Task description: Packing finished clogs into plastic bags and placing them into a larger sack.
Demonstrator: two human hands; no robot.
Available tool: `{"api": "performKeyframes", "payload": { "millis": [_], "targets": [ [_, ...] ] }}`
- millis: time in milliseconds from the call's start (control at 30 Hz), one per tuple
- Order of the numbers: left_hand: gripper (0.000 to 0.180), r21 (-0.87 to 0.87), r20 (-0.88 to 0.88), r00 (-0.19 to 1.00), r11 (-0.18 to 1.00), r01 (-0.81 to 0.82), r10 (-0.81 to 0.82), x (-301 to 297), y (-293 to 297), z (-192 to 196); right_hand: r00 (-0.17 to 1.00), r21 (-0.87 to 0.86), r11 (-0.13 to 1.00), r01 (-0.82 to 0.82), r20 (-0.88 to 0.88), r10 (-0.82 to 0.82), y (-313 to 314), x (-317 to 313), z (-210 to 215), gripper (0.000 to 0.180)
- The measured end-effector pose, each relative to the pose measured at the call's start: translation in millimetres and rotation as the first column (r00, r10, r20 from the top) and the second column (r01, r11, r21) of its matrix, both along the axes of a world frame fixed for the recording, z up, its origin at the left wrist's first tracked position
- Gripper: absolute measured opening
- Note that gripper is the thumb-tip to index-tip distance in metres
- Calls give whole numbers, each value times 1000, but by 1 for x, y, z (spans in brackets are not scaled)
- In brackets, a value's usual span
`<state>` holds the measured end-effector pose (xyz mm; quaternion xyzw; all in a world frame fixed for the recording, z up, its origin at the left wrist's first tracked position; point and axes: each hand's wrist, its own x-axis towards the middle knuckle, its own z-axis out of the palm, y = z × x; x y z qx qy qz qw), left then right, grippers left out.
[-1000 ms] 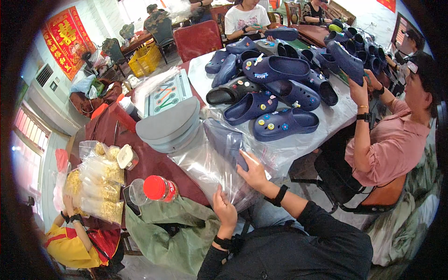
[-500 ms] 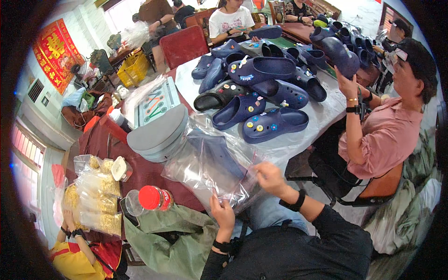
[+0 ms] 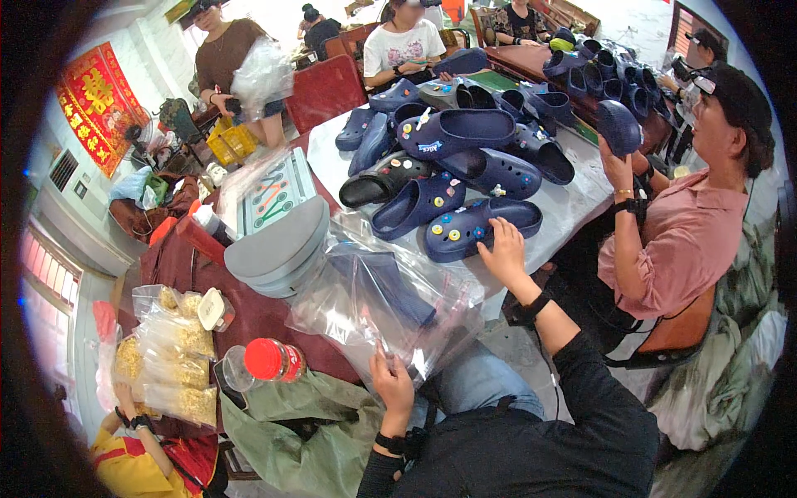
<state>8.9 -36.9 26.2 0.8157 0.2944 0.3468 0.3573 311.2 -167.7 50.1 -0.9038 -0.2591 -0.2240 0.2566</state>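
Dark navy foam clog with coloured charm studs: lies on its sole at the white table edge, toe toward 9 o'clock. Clear crumpled plastic bag: lies at its 7 o'clock, containing a dark blue item.

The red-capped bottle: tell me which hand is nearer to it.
Left. The left hand, pinching the clear plastic bag, is just right of the red-capped bottle; the right hand rests on a navy clog farther away.
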Motion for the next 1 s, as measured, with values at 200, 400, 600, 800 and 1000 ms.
{"api": "performKeyframes", "payload": {
  "millis": [200, 400, 600, 800, 1000],
  "targets": [
    [42, -55, -133, 991, 998, 24, -31, 4, -4, 25, 1000, -2, 1000, 24, 5, -24, 4, 5, 2, 57],
    [38, 121, -46, 995, 988, 94, -89, 11, 8, 9, 996, 90, 996, -12, 89, 4, 14, 36, 34, 55],
    [37, 137, -23, 992, 983, 125, -123, 15, 12, 6, 936, 719, 679, 147, -323, 139, 33, 124, 46, 63],
    [38, 121, -49, 993, 987, 110, -104, 11, 11, -4, 987, 750, 657, 79, -149, 51, 36, 179, 46, 57],
    [53, 104, -163, 980, 986, 132, -114, 18, 10, -10, 959, 807, 590, 34, -193, 207, 38, 203, 57, 56]
  ]
}}
